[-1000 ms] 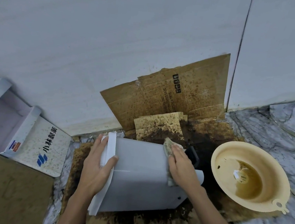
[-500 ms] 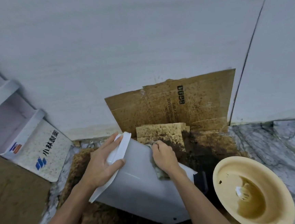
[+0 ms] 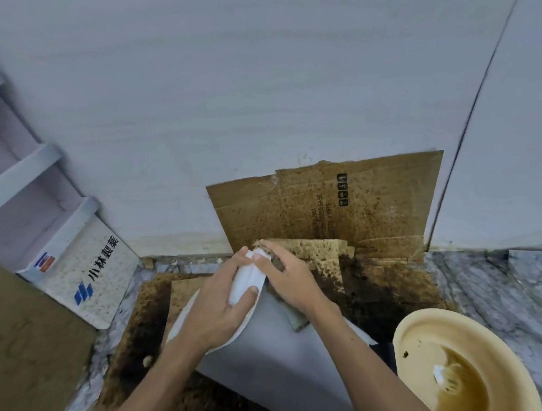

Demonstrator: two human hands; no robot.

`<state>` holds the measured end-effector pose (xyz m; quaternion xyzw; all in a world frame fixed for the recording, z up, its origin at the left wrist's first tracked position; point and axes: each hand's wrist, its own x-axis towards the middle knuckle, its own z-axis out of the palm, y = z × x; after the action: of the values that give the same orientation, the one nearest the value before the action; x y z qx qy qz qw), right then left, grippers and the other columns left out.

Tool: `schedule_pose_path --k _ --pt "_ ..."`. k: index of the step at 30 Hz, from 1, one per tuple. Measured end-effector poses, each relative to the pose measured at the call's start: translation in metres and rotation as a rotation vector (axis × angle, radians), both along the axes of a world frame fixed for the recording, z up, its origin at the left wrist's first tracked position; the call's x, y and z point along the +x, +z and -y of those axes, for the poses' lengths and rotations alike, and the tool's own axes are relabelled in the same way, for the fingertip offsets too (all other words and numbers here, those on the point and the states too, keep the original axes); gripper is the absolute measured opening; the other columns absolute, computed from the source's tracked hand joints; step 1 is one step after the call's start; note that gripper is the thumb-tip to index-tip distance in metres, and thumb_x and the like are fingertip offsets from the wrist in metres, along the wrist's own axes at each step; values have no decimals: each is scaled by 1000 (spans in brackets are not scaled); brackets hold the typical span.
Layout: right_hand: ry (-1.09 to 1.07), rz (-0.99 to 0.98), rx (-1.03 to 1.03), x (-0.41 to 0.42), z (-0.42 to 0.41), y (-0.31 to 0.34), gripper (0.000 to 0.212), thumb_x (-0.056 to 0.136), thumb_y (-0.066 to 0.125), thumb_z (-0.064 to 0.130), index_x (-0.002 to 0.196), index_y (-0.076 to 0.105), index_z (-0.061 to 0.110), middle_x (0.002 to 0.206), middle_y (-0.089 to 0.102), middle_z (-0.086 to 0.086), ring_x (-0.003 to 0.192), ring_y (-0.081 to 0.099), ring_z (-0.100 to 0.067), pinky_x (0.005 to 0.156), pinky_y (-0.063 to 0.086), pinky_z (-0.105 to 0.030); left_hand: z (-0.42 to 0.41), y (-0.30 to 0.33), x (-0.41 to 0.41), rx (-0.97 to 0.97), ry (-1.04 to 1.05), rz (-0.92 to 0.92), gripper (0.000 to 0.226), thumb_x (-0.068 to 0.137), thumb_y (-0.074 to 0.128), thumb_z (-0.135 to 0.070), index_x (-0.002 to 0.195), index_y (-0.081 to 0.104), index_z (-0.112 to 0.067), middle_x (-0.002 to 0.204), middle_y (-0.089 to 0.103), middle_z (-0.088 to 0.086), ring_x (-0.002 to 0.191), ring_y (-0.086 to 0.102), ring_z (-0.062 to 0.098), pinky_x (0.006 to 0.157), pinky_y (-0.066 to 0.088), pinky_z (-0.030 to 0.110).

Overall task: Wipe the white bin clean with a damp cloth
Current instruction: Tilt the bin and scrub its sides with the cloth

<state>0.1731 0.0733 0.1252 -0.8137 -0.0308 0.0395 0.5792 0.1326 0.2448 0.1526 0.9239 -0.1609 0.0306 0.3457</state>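
The white bin (image 3: 278, 366) lies tipped on its side on stained cardboard, its rim toward the left. My left hand (image 3: 222, 302) grips the rim near its top, thumb on one face and fingers on the other. My right hand (image 3: 286, 275) presses a grey-green damp cloth (image 3: 296, 317) flat against the bin's upper side, close to the rim. Most of the cloth is hidden under that hand; only its lower edge shows.
A cream basin (image 3: 467, 383) with brown water sits at the right. A stained cardboard sheet (image 3: 328, 204) leans on the wall behind. A white box with blue printing (image 3: 90, 271) stands at the left, beside a brown board (image 3: 12, 340). The floor is grey marble (image 3: 501, 291).
My right hand and the cloth slid left along the bin's side up to the rim, next to my left hand. The bin tilted further, rim end raised.
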Motion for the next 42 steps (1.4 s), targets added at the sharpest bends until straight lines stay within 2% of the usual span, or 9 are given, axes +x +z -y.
schedule_pose_path --k 7,13,17,20,24,30,34,39,42 --pt "-9 -9 -113 -1 -4 12 48 82 47 57 125 57 39 126 60 14 113 54 -11 101 45 -40 12 -8 -39 -106 539 -285 96 75 40 -87 150 36 -28 157 31 -2 144 33 25 115 35 53" --pt "78 -30 -180 -10 -6 18 61 77 41 57 132 55 36 136 56 11 118 52 -13 101 42 -35 26 -12 -63 -364 677 -291 83 84 61 -69 150 41 -25 156 40 -3 148 24 26 123 17 54" --pt "177 -64 -208 -9 3 32 57 80 43 50 132 57 32 134 57 7 116 51 -13 97 40 -30 33 -12 -70 -433 701 -248 81 81 72 -61 147 47 -22 151 46 1 143 27 24 122 18 54" --pt "127 -40 -157 -21 6 33 56 79 44 46 130 58 30 122 59 7 98 54 -7 79 41 -21 39 -12 -71 -402 701 -220 79 80 76 -56 145 50 -19 151 48 3 143 29 24 122 21 53" --pt "-11 62 -146 -47 19 29 42 88 50 32 129 57 26 117 58 10 107 53 -10 83 39 -22 44 -11 -78 -343 623 -143 80 74 80 -54 142 54 -19 151 50 -1 146 28 21 124 19 49" --pt "-321 174 -26 -81 51 21 46 79 50 38 124 58 30 113 63 11 100 59 -7 80 45 -22 50 -10 -62 -316 286 -41 91 59 66 -71 140 57 -30 152 46 -14 151 25 15 121 12 26" --pt "-473 247 33 -88 59 9 56 79 54 44 132 54 25 115 64 8 95 60 -11 75 45 -14 49 -21 -29 -228 66 65 83 66 74 -62 140 58 -28 153 46 -12 152 25 19 124 13 33" --pt "-566 272 169 -81 50 -16 64 82 60 45 140 48 20 137 55 8 123 50 1 99 43 -14 46 -37 9 -199 -112 119 81 69 76 -53 142 56 -22 155 43 -10 154 19 21 124 14 38" --pt "-611 308 239 -83 46 -26 67 81 61 48 140 49 17 138 55 6 128 48 -2 101 42 -15 44 -47 22 -183 -191 144 82 71 77 -49 145 53 -22 158 39 -10 156 16 21 124 11 34"
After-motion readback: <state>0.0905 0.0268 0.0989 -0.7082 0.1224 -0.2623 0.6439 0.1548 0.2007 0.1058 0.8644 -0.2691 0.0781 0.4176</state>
